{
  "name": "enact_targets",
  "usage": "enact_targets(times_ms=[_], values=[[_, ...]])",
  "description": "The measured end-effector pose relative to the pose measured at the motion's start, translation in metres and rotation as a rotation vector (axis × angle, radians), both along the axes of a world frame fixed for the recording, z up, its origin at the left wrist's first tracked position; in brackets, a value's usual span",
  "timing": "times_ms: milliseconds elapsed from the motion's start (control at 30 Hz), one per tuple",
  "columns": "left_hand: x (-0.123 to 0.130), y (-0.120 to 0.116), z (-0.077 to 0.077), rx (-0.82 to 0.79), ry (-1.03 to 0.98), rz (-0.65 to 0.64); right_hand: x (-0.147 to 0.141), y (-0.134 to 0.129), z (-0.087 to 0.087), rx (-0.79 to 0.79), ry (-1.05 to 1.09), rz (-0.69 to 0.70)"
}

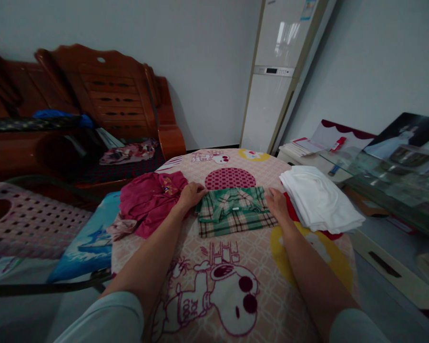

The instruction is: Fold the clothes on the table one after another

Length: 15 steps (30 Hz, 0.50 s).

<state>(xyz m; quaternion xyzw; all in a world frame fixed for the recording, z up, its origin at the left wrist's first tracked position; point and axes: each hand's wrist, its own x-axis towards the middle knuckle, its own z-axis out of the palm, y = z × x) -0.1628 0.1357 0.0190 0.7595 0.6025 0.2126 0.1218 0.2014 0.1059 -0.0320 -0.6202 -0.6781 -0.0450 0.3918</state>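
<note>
Item: round table with a pink printed cloth (250,247), the ground for all that I list from my remote station. Item: white folded stack (321,200), at its right side. Item: crimson garment (146,202), loosely heaped at the left, beside my left forearm. Item: green plaid garment (241,220), folded into a wide, low rectangle, lying flat mid-table between those two. Handling note, my judgement: the far edge wants even, light tension from both corners, so that the rectangle squares up without dragging the layers beneath; the rumpled green part in the middle would take smoothing outward, with my wrists kept off the neighbouring cloths. Item: left hand (192,194), at the far left corner of the plaid, fingers bent and close together, tips touching the edge. Item: right hand (277,202), at the far right corner, fingers partly curled, tips on the fabric. Whether either pair of tips pinches or merely presses, I cannot tell. Smallest item: white tag (235,208), near the middle of the plaid.
</note>
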Motion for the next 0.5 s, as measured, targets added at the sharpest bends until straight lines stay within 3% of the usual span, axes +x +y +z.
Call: enact_targets(times_ms=[167,300,500], values=[[0.0018,0.0025,-0.0024,-0.035,0.053,0.026,-0.0021,0.0031,-0.0106,-0.106,-0.108,0.007],[-0.0011,0.0043,-0.0034,-0.039,0.054,0.046,-0.0050,0.0043,-0.0090,-0.114,-0.047,0.005],[-0.0017,0.0037,-0.0026,-0.028,-0.244,0.069,-0.0032,0.0051,-0.0032,-0.118,0.076,0.090]])
